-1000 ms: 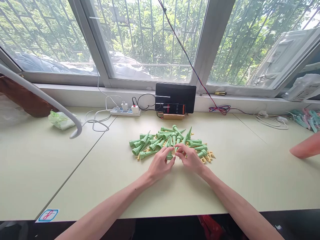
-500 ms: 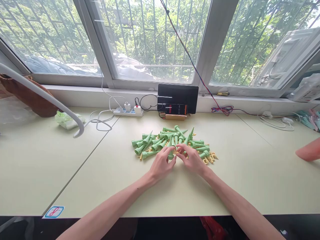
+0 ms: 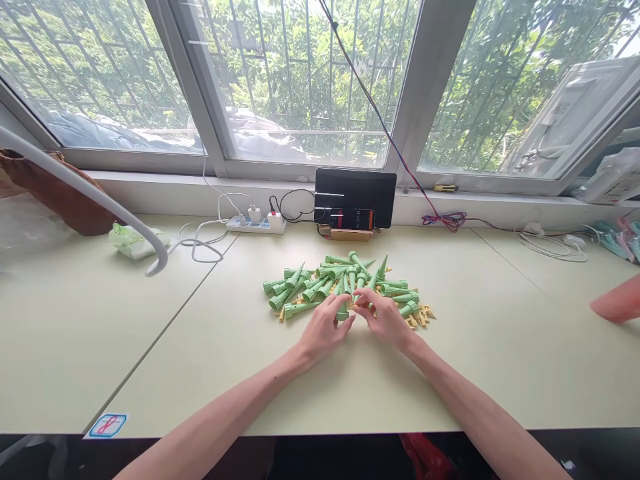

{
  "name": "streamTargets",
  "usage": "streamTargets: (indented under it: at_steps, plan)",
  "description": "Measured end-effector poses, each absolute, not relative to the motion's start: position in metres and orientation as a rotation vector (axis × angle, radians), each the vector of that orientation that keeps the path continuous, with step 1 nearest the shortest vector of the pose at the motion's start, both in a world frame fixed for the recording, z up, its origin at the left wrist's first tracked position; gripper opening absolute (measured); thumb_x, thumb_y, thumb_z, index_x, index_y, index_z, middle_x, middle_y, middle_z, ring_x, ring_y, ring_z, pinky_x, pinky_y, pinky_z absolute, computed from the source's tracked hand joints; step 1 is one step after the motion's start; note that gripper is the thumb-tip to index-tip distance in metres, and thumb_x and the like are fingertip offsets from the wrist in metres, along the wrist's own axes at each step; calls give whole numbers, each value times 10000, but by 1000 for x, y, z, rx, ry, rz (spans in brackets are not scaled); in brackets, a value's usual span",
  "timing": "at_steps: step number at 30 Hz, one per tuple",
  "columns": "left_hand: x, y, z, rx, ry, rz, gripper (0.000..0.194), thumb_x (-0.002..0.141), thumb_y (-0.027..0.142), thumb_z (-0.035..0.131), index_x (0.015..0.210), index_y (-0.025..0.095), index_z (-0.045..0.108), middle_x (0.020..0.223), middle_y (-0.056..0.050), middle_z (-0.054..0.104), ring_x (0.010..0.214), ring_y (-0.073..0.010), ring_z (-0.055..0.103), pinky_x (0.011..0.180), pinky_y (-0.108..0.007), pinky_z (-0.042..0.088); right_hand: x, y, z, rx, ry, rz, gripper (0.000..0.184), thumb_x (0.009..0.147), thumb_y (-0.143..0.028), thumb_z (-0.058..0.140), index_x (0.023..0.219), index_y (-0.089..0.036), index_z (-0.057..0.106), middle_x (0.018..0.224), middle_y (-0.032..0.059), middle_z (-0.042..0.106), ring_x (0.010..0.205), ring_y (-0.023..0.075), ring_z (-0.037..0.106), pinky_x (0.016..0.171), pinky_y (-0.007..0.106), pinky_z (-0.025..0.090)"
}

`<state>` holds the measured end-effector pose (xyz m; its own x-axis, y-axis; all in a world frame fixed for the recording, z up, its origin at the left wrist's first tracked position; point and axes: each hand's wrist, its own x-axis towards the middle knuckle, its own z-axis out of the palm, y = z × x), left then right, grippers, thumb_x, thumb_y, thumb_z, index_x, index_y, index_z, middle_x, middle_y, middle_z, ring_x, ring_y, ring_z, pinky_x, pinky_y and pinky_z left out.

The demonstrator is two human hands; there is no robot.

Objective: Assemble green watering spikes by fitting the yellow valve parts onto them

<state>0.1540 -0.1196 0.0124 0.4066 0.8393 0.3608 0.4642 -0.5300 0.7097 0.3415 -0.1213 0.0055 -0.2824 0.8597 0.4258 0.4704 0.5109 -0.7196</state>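
Spike green, tapered, wide-capped; left hand clamped on it, right hand pinching yellow peg.

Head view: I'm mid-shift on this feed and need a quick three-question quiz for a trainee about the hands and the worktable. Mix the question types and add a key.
1. Multiple choice: what does the left hand hold?
A) a box cutter
B) a green plastic spike
C) a white cable

2. True or false: the phone stands beyond the pile of green spikes, in front of the black screen.

3. Fill in the blank: between thumb and finger, the right hand pinches a small peg-like piece coloured ____.

Key: 1. B; 2. True; 3. yellow.
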Motion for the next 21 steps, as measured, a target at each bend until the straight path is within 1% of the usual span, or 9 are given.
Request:
streamTargets:
  at_steps: [8, 16, 21]
  plan:
    - [153, -118, 11, 2174, 1087, 966, 258, 896, 252, 558, 1152, 228, 575, 990, -22, 585, 546, -64, 445, 574, -231, 466, 342, -121, 5, -1088, -1915, 604, 196, 957, -252, 510, 1149, -248, 543, 886, 47, 702, 769, 207, 675, 645, 324, 546]
    - [152, -118, 10, 2193, 1104, 932, 245, 902, 251, 566, 1146, 232, 575, 1027, -25, 589, 563, -67, 475, 592, -238, 463, 339, -124, 13, -1083, -1883, 668, 129, 944, -258, 513, 1071, -239, 512, 803, 20, 675, 723, 189, 659, 605, 294, 517]
    - [152, -118, 9, 2204, 1096, 927, 265, 903, 263, 566, 1167, 241, 577, 1066, -36, 596, 562, -69, 492, 575, -238, 469, 339, -127, 18, -1091, -1844, 725, 111, 937, -283, 521, 1033, -231, 496, 773, 12, 653, 725, 187, 650, 616, 297, 518]
